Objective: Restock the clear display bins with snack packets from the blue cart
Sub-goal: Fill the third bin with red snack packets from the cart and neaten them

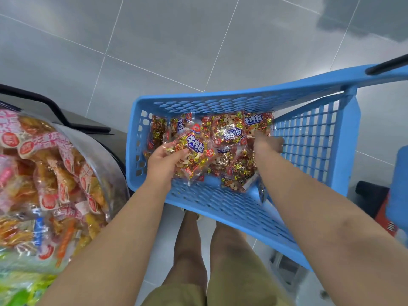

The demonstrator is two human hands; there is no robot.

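Note:
The blue cart (220, 100) stands in front of me with several clear snack bags (229, 131) of gold-and-red wrapped beef cubes lying in its basket. My left hand (164, 161) grips one of these bags (194, 155) by its left edge, lifted slightly above the others. My right hand (268, 143) reaches deep into the basket's right side and its fingers curl onto another bag (256, 124) near the far wall. A clear display bin (106, 160) at the left is full of orange and pink packets.
Grey tiled floor lies beyond the cart. The cart's black handle (388, 65) is at the top right. A black frame (55, 109) runs behind the bin. Green packets (24, 288) fill the lower left corner. My legs (212, 250) stand between bin and cart.

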